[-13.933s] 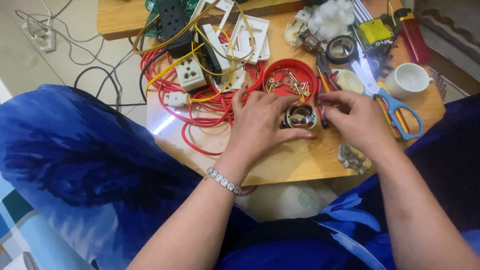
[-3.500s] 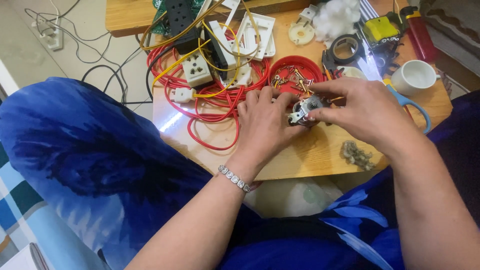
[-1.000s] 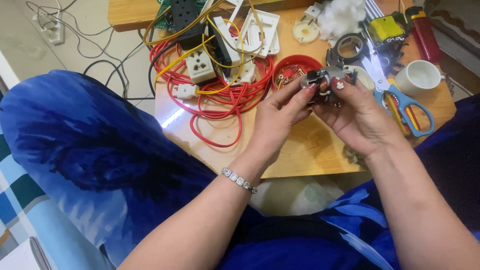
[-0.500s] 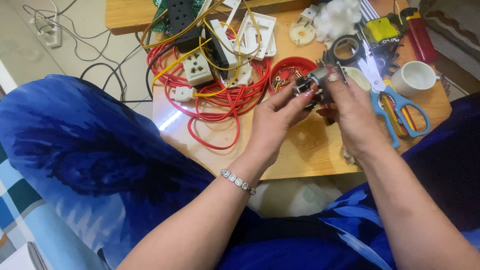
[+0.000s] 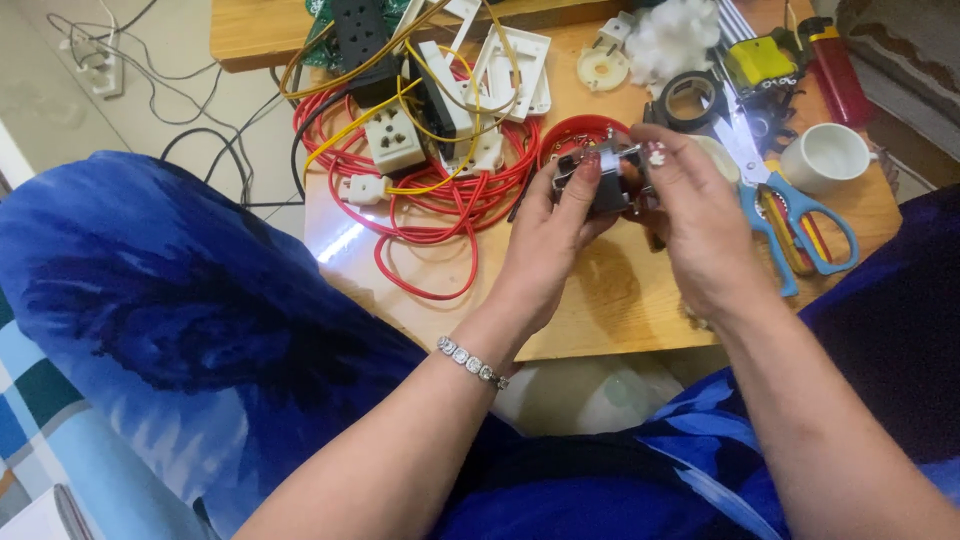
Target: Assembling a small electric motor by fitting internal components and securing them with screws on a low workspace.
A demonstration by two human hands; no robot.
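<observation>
Both hands hold one small dark part with metal pieces (image 5: 608, 180) above a wooden table (image 5: 620, 310). My left hand (image 5: 550, 240) grips its left side, thumb on top. My right hand (image 5: 700, 230) pinches its right side with the fingertips. A silver bracelet (image 5: 472, 362) circles my left wrist. Just behind the part sits a red round dish (image 5: 570, 135) with small metal bits. Coils of red wire (image 5: 440, 200) with white sockets (image 5: 395, 140) lie to the left of my hands.
Blue-handled scissors (image 5: 800, 215), a white cup (image 5: 825, 160), a roll of black tape (image 5: 690, 100), a red lighter (image 5: 835, 70), white fluff (image 5: 675, 35) and white socket plates (image 5: 510, 70) crowd the table's far side. Blue cloth covers my lap (image 5: 200, 320).
My hands lifted the small part off the table and brought it up over the red dish. The right hand's grip has shifted from covering the part to pinching its right side.
</observation>
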